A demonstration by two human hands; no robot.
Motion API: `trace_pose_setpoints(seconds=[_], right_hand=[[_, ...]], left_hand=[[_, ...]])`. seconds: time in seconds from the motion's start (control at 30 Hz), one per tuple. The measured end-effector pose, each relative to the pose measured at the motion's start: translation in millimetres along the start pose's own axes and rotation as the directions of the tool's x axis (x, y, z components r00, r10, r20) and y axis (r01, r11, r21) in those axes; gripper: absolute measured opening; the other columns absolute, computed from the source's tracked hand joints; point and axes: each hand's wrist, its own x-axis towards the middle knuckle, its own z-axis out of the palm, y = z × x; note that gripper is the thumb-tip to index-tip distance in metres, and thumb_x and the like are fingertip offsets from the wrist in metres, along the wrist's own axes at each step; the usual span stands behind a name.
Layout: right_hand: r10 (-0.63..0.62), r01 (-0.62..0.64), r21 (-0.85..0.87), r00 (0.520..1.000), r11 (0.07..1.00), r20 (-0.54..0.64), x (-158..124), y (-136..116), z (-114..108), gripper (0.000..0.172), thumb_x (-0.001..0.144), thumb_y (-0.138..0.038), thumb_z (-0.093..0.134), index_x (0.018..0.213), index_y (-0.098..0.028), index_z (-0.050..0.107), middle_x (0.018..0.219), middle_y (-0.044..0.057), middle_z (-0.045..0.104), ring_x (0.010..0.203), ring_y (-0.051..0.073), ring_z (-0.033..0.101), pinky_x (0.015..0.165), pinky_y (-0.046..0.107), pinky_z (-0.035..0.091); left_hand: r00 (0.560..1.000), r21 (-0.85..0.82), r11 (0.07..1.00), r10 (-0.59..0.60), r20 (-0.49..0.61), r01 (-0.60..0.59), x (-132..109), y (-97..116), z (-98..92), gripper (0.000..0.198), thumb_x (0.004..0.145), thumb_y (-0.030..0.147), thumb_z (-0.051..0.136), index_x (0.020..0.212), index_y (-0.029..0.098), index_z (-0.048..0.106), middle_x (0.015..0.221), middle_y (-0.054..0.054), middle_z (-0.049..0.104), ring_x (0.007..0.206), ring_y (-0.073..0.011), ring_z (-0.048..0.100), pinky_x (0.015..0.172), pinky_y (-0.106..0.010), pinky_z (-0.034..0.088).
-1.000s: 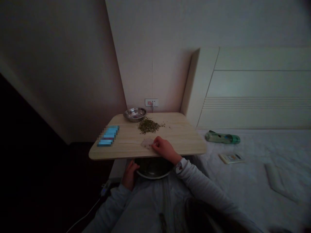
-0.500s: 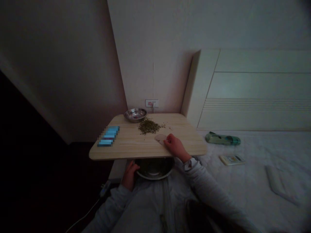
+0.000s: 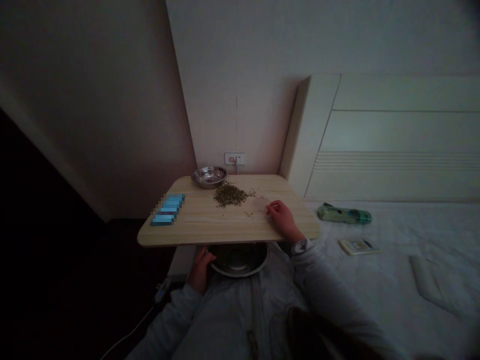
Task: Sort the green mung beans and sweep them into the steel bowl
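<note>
My right hand (image 3: pixel 283 220) is closed on the edge of a thin, see-through round disc (image 3: pixel 259 203), held at or just above the wooden table (image 3: pixel 202 227). Left of the disc lies a loose pile of small green, bean-like grains (image 3: pixel 229 194). A few stray grains (image 3: pixel 249 214) sit nearer to me, below the disc. Under the table's front edge, my left hand (image 3: pixel 202 270) grips the left rim of a large metal bowl (image 3: pixel 240 272) at my lap. The tabletop hides the bowl's far side, and its inside is too dark to make out.
A smaller steel bowl (image 3: pixel 209 177) stands at the table's back left, close to the pile. A phone with a blurred screen (image 3: pixel 167 210) lies on the left. Right of the table, a bed (image 3: pixel 390 290) bears a green bottle (image 3: pixel 344 214) and a pale phone (image 3: pixel 359 246).
My right hand has moved right and slightly away from me with the disc. Several grains now show where the disc was. My left hand and the large bowl have stayed put.
</note>
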Motion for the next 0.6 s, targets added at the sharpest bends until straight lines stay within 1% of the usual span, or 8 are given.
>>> trace_pose_setpoints(seconds=[0.13, 0.23, 0.3, 0.37, 0.5, 0.6], right_hand=[[-0.016, 0.018, -0.047, 0.999, 0.999, 0.05, -3.8, -3.6, -0.1, 0.016, 0.069, -0.033, 0.044, 0.072, -0.017, 0.047, 0.059, 0.0, 0.057, 0.055, 0.01, 0.052, 0.055, 0.023, 0.036], [-0.012, 0.017, -0.071, 0.998, 0.997, 0.063, -5.5, -5.0, 1.0, 0.016, 0.07, -0.032, 0.044, 0.073, -0.017, 0.047, 0.059, 0.0, 0.056, 0.055, 0.01, 0.051, 0.054, 0.023, 0.036], [-0.01, 0.015, -0.088, 0.998, 0.996, 0.06, -5.5, -4.9, 1.0, 0.016, 0.07, -0.032, 0.043, 0.074, -0.017, 0.047, 0.06, 0.0, 0.056, 0.056, 0.01, 0.051, 0.055, 0.022, 0.036], [-0.02, 0.026, -0.118, 0.998, 0.993, 0.057, -5.5, -4.9, 0.4, 0.015, 0.071, -0.03, 0.042, 0.074, -0.016, 0.047, 0.062, 0.001, 0.056, 0.057, 0.01, 0.05, 0.055, 0.022, 0.035], [-0.06, 0.069, -0.201, 0.997, 0.977, 0.051, -7.0, -6.1, -0.7, 0.015, 0.071, -0.029, 0.041, 0.073, -0.016, 0.048, 0.065, 0.002, 0.055, 0.059, 0.01, 0.048, 0.056, 0.022, 0.034], [-0.064, 0.076, -0.244, 0.996, 0.967, 0.056, -8.4, -6.3, 0.3, 0.016, 0.071, -0.03, 0.041, 0.073, -0.016, 0.048, 0.065, 0.002, 0.055, 0.058, 0.01, 0.047, 0.054, 0.021, 0.033]], left_hand=[[0.992, -0.13, 0.984, -0.114, 0.047, 0.119, -1.6, 1.6, 1.9, 0.01, 0.048, 0.02, 0.051, 0.058, 0.018, 0.054, 0.059, 0.001, 0.054, 0.065, -0.0177, 0.051, 0.061, -0.029, 0.038], [0.986, -0.182, 0.97, -0.148, 0.07, 0.159, -1.1, -0.4, 1.9, 0.017, 0.049, 0.02, 0.051, 0.066, 0.018, 0.056, 0.062, 0.001, 0.056, 0.067, -0.0183, 0.052, 0.063, -0.03, 0.038], [0.986, -0.193, 0.969, -0.142, 0.089, 0.157, -0.5, -1.5, 1.7, 0.019, 0.05, 0.019, 0.051, 0.068, 0.018, 0.056, 0.063, 0.001, 0.057, 0.068, -0.0183, 0.053, 0.064, -0.03, 0.037], [0.987, -0.199, 0.969, -0.131, 0.096, 0.148, -0.4, -1.3, 1.8, 0.017, 0.05, 0.017, 0.051, 0.067, 0.017, 0.056, 0.063, 0.001, 0.058, 0.069, -0.0185, 0.053, 0.065, -0.03, 0.038], [0.99, -0.188, 0.974, -0.109, 0.086, 0.124, -0.9, 1.0, 2.1, 0.015, 0.05, 0.018, 0.05, 0.063, 0.017, 0.057, 0.061, 0.0, 0.058, 0.071, -0.0194, 0.054, 0.064, -0.03, 0.038], [0.996, -0.149, 0.986, -0.071, 0.055, 0.078, -0.4, -0.8, 1.3, 0.014, 0.051, 0.018, 0.051, 0.063, 0.016, 0.057, 0.061, -0.001, 0.058, 0.066, -0.0184, 0.053, 0.062, -0.03, 0.039]])
